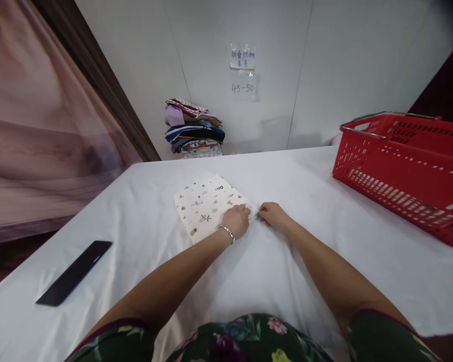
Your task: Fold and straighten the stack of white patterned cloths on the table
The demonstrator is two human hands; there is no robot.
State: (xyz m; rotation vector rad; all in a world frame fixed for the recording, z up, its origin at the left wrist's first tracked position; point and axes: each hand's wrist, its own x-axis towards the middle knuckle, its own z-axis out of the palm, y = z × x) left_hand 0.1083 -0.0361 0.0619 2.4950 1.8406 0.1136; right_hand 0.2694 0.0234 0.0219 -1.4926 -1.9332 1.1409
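looking down from the head camera, you have the folded patterned cloth [206, 203] lying flat mid-table on the white sheet [324, 241], your left hand [236, 221] curled down on its right edge and your right hand [272, 213] pinching that same corner, fingers tight. if you tug unevenly, the fold likely skews, or the sheet bunches beneath.

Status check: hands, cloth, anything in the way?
Left hand pressing on folded cloth. Right hand pinching its right corner. Basket, phone well apart.
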